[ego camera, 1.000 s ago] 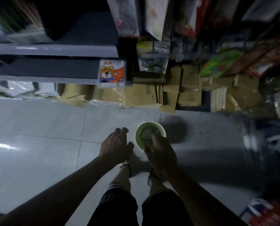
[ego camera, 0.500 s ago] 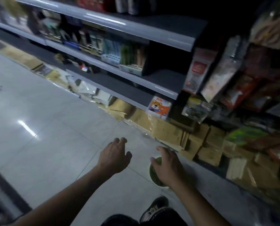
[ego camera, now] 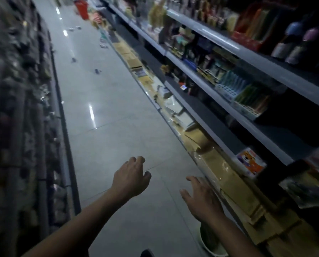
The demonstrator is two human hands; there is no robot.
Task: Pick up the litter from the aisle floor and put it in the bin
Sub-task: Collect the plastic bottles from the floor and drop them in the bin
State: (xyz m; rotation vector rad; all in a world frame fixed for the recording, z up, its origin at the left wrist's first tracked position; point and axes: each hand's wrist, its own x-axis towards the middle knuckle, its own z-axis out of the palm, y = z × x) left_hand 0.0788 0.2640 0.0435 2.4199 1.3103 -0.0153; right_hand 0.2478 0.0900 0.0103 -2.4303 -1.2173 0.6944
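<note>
My left hand (ego camera: pixel 131 177) hovers over the aisle floor, fingers loosely curled and holding nothing. My right hand (ego camera: pixel 201 199) is beside it with fingers spread, also holding nothing. Below my right forearm a round green container with a white rim (ego camera: pixel 211 244) stands on the floor, partly hidden by the arm. Far down the aisle small bits of litter lie on the tiles: one dark piece (ego camera: pixel 97 71), another (ego camera: pixel 73 60), and paler scraps (ego camera: pixel 72 29) further off. A red bin (ego camera: pixel 81 9) stands at the aisle's far end.
Stocked shelves (ego camera: pixel 229 86) line the right side, with flattened cardboard (ego camera: pixel 208 156) along their base. A blurred rack of goods (ego camera: pixel 15 108) lines the left. The pale tiled floor (ego camera: pixel 108 130) runs between them. A shoe tip (ego camera: pixel 146 253) shows at the bottom.
The view has swung up from the green container to look down the aisle. My right hand has come off the container's rim and now hangs above it, fingers spread.
</note>
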